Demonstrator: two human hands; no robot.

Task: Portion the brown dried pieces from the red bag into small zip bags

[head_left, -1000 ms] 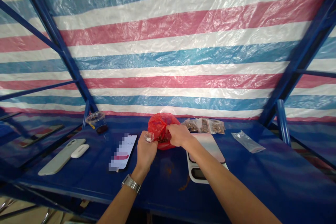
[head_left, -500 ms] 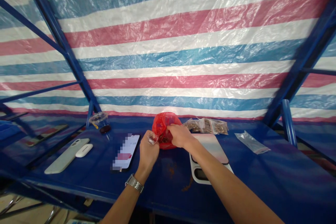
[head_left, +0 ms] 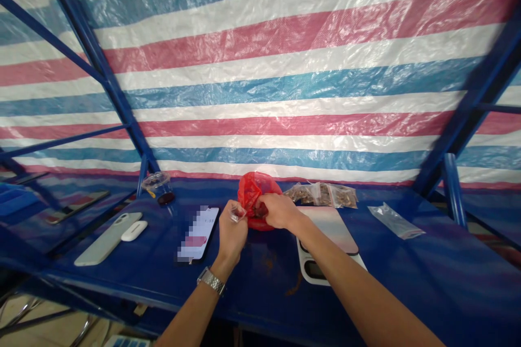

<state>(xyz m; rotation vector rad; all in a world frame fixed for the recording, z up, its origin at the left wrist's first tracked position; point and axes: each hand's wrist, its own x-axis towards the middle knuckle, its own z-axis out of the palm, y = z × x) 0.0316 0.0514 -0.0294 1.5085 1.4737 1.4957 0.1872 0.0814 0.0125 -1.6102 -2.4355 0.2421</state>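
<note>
A red plastic bag (head_left: pixel 254 187) stands open on the blue table, with small dark brown pieces (head_left: pixel 260 210) inside it. My left hand (head_left: pixel 233 233), a metal watch on its wrist, is closed around a clear plastic bag (head_left: pixel 236 213) against the red bag's left side. From the right, my right hand (head_left: pixel 280 211) reaches into the red bag's mouth. Its fingers are curled together at the brown pieces; what they pinch is partly hidden. Under my right forearm lies a white kitchen scale (head_left: pixel 331 230).
Several filled clear bags (head_left: pixel 321 194) lie behind the scale, and an empty clear bag (head_left: pixel 394 220) lies right. To the left are a lit phone (head_left: pixel 199 233), a pale phone (head_left: pixel 108 238), a white earbud case (head_left: pixel 134 231) and a plastic cup (head_left: pixel 159 187). Striped sheeting (head_left: pixel 285 81) hangs behind.
My right fingers have shifted slightly among the brown pieces in the red bag. The left hand keeps its hold. The view has shifted a little, moving the table's things slightly right.
</note>
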